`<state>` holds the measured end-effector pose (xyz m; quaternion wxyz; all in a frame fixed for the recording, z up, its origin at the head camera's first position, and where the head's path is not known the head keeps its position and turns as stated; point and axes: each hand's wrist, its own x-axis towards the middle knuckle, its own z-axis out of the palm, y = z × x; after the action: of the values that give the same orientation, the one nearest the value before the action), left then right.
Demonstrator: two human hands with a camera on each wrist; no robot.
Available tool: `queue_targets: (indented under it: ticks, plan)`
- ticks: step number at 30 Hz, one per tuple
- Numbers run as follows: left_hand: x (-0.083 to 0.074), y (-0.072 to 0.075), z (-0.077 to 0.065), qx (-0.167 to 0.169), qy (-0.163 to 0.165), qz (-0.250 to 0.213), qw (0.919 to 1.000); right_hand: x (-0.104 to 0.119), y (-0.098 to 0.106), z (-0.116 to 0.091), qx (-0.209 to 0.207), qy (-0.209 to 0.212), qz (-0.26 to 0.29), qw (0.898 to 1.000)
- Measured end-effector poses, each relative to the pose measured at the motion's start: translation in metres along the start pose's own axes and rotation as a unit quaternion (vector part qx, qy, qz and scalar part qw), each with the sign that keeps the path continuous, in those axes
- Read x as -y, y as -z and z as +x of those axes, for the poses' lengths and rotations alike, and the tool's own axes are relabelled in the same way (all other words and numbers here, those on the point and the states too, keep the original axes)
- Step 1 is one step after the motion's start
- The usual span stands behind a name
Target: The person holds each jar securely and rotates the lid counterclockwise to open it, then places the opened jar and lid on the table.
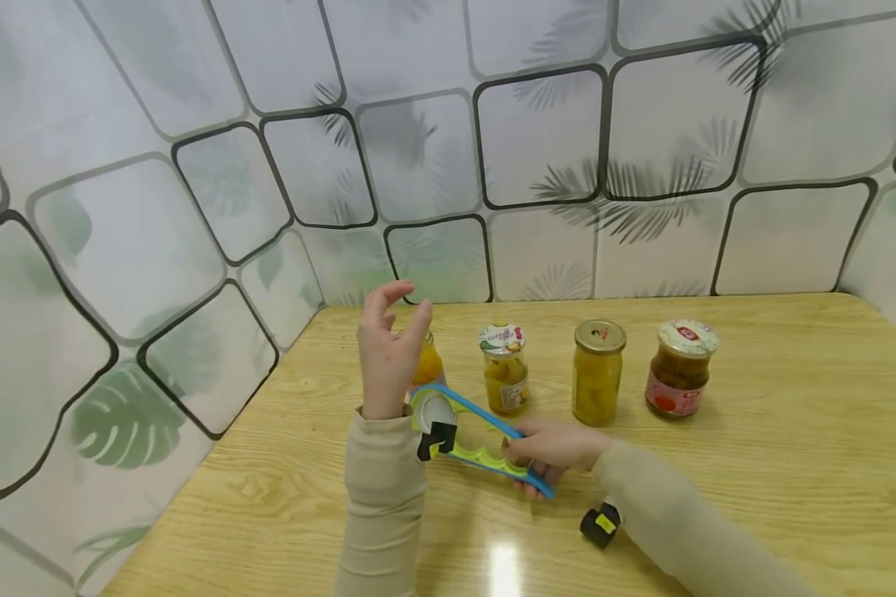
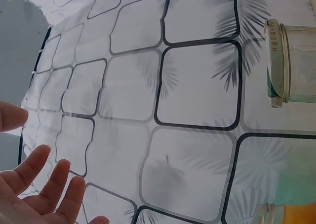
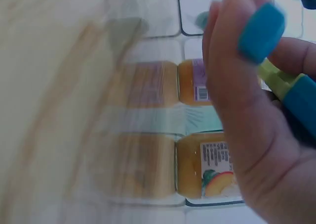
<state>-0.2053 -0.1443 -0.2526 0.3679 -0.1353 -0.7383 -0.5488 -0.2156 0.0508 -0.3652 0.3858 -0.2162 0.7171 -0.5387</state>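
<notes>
My right hand [image 1: 560,446] grips the handles of a blue-and-green jar opener [image 1: 489,462], whose looped end points left. Inside that loop is a round, pale metal lid [image 1: 435,410]. Fingers spread, my left hand [image 1: 392,356] is raised above the table and holds nothing. Behind it, partly hidden, stands a jar of orange fruit [image 1: 429,365]; the left wrist view shows its bare glass neck [image 2: 266,215]. Blue handle ends [image 3: 262,33] stick out past my right fingers in the right wrist view.
To the right stand a jar with a patterned white lid [image 1: 505,373], a tall gold-lidded jar [image 1: 597,377] and a dark jar with a pink label [image 1: 675,373]. Behind the wooden table [image 1: 791,464] hangs a patterned curtain [image 1: 541,141].
</notes>
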Motion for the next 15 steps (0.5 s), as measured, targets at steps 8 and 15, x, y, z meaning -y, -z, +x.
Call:
queue_targets:
  ticks: [8, 15]
  plan:
    - [-0.001, -0.001, 0.0, 0.002, 0.0, 0.005, 1.0, 0.001, -0.005, 0.008, 0.037, -0.012, 0.056, 0.998]
    - [0.001, -0.002, 0.0, 0.002, 0.005, 0.011, 0.9999, 0.001, -0.005, 0.011, 0.041, -0.028, 0.067, 0.997]
